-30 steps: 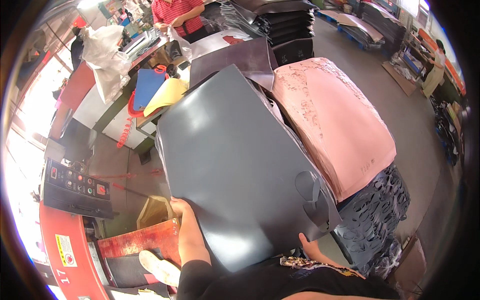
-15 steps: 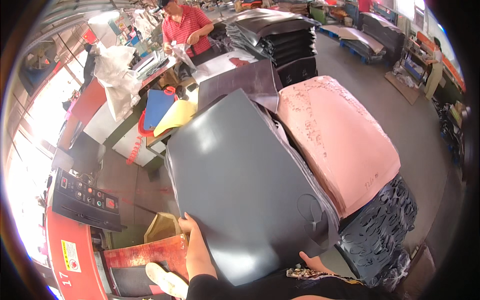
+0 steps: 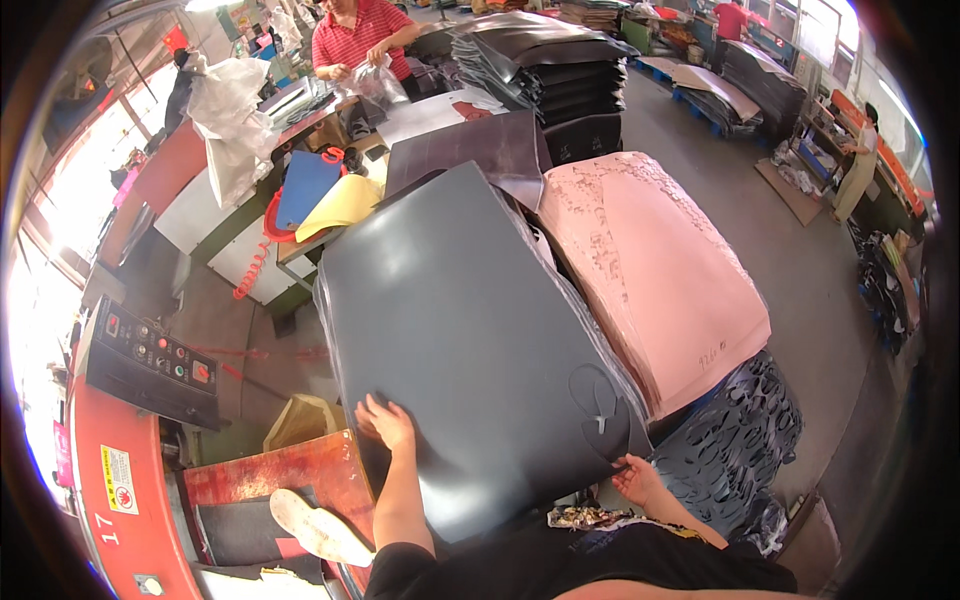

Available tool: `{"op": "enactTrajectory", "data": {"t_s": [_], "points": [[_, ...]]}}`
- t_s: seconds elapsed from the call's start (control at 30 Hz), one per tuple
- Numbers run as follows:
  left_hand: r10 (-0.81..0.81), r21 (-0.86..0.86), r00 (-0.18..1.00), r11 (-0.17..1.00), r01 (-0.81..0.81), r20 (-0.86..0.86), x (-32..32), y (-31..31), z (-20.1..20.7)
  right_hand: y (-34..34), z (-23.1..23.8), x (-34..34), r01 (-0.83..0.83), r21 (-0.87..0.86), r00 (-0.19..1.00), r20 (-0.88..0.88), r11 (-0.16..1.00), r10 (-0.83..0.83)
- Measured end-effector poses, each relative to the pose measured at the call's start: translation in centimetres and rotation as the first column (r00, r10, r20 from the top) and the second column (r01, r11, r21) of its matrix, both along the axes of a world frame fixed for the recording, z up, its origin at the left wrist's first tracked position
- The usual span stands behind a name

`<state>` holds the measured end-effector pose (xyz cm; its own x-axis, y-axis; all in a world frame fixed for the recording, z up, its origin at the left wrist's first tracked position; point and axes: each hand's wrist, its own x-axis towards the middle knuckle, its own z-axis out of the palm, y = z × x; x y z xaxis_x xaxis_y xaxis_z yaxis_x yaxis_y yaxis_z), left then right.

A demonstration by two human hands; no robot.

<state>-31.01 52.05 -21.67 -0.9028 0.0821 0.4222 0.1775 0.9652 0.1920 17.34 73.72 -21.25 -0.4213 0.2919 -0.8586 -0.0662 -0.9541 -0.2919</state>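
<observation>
A large, smooth dark grey sheet [image 3: 460,300] lies on top of a stack in front of me, its near edge close to my body. My left hand [image 3: 388,424] rests on the sheet by its left edge, fingers spread. At the near right corner my right hand [image 3: 640,482] has its fingertips closed on the sheet's edge. Just above that corner, a curved cut outline [image 3: 597,396] with a small light gap shows in the sheet.
Right of the sheet stands a pink stack [image 3: 670,290], with dark cut-out scrap [image 3: 735,430] below. A red machine [image 3: 115,450] with a black control panel [image 3: 155,355] is on the left, beside a pale sole-shaped piece [image 3: 318,528]. Across the table a person in red [image 3: 362,45] handles clear plastic.
My left hand has gone from gripping the sheet's left edge to lying on its surface. My right hand now shows more fully at the corner. The whole view has shifted slightly.
</observation>
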Motion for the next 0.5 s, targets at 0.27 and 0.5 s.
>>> {"op": "enactTrajectory", "data": {"t_s": [0.27, 0.5], "points": [[-0.550, 0.250, 0.799, 0.831, 0.497, 0.244, -1.1, 8.7, 8.2, 0.7, -1.3, -0.2, -0.144, 0.039, 0.983, 0.120, 0.989, 0.138], [-0.457, 0.440, 0.795, 0.856, 0.272, 0.399, -7.5, 13.1, 20.0, 1.5, -1.3, -0.3, 0.014, 0.231, 0.982, 0.180, 0.973, -0.057]]}}
